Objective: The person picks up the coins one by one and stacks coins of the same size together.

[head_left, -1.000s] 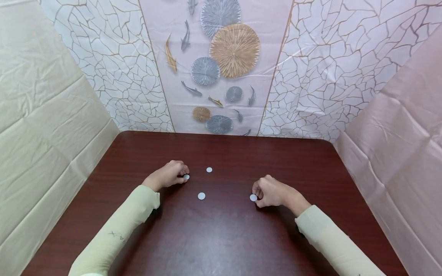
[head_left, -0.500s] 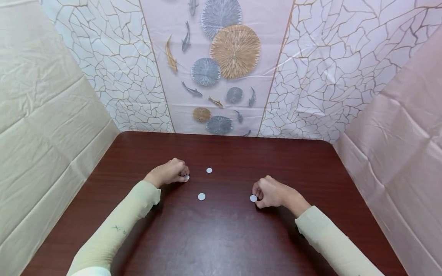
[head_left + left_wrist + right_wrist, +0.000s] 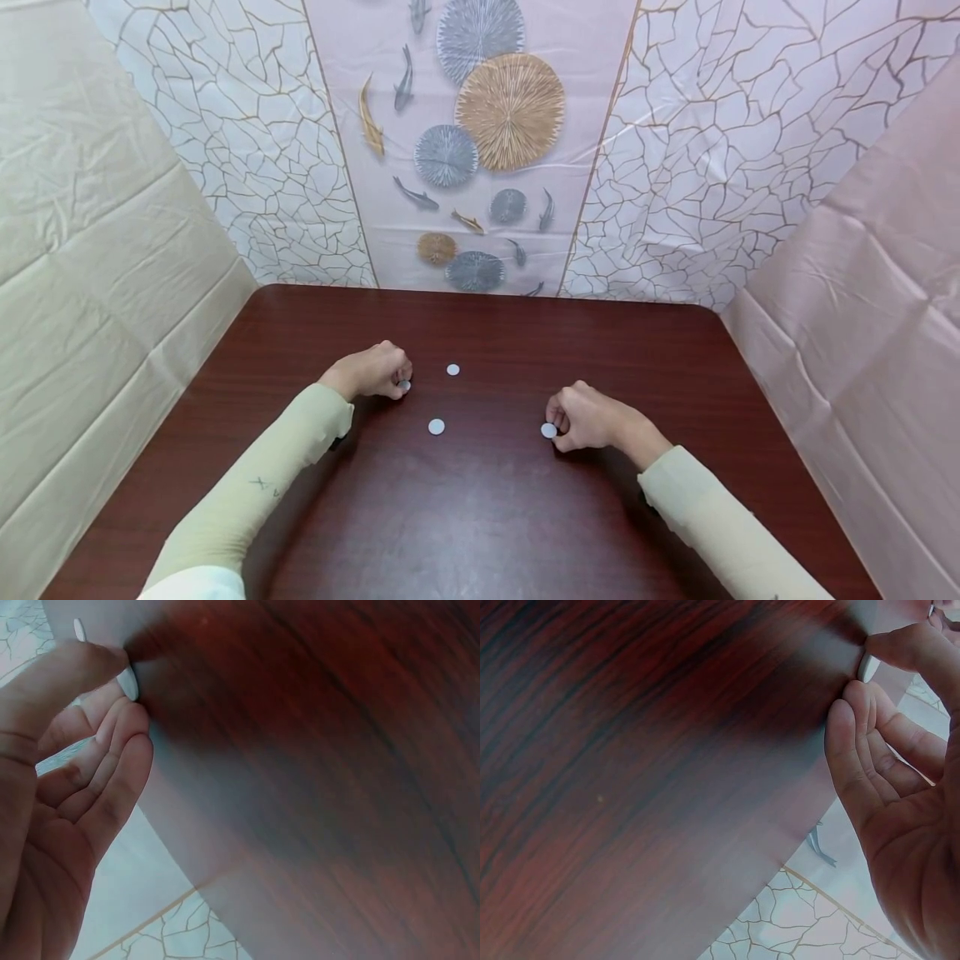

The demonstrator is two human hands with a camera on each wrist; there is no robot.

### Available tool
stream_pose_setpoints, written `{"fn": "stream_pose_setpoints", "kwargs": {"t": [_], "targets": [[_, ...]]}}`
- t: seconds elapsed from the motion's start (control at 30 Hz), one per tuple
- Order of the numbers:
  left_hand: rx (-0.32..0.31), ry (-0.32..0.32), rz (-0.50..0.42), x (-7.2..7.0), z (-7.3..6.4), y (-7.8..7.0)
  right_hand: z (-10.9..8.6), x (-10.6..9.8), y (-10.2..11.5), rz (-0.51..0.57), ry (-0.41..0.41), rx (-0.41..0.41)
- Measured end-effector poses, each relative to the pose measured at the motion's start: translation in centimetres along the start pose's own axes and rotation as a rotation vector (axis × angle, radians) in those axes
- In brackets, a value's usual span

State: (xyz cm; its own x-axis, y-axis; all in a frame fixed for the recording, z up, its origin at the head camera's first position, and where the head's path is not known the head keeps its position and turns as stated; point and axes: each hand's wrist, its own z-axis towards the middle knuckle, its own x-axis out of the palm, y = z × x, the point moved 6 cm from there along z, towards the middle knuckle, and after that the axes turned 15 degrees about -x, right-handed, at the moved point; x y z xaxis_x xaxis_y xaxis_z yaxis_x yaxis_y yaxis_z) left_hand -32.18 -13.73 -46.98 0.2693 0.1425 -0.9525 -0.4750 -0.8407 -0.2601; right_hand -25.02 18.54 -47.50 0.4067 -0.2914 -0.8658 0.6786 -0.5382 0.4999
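Note:
My left hand (image 3: 372, 372) is low over the table, left of centre, and pinches a small round white disc (image 3: 405, 386) by its edges. In the left wrist view that disc (image 3: 129, 684) shows between thumb and fingertips, close to the wood. Right of centre, my right hand (image 3: 591, 417) has thumb and fingers at opposite edges of another white disc (image 3: 549, 431). The right wrist view gives this disc (image 3: 868, 667) partly hidden by the fingers. Between the hands lie two loose white discs, a farther one (image 3: 453, 370) and a nearer one (image 3: 437, 427).
The dark red-brown wooden table (image 3: 480, 517) has rounded far corners. Behind it hangs a patterned cloth backdrop (image 3: 480, 192). Plain pale cloth walls, one on the left (image 3: 97, 250) and one on the right (image 3: 855, 275), border the table's sides.
The left wrist and forearm have shifted slightly right and away, while the left fingertips stay at their disc. The right hand and all the discs hold nearly the same places.

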Motion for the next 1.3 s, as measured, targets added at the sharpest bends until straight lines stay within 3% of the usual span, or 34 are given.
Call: {"fn": "stream_pose_setpoints", "kwargs": {"t": [0.23,0.43,0.87,1.1,1.3], "targets": [[-0.066,0.019,-0.014,0.7,0.5,0.4,-0.2,0.0,-0.1,-0.007,0.002,-0.005],[-0.105,0.011,-0.02,0.9,0.8,0.7,-0.1,0.0,-0.2,0.006,0.02,0.037],[-0.135,0.017,0.035,1.2,1.1,0.8,-0.1,0.2,-0.2,0.012,0.015,0.036],[-0.156,0.017,0.054,0.8,0.1,1.5,-0.1,0.3,-0.3,0.013,0.026,0.044],[-0.144,0.009,0.051,0.6,-1.8,1.8,-0.2,0.0,-0.3,0.029,0.027,0.05]]}}
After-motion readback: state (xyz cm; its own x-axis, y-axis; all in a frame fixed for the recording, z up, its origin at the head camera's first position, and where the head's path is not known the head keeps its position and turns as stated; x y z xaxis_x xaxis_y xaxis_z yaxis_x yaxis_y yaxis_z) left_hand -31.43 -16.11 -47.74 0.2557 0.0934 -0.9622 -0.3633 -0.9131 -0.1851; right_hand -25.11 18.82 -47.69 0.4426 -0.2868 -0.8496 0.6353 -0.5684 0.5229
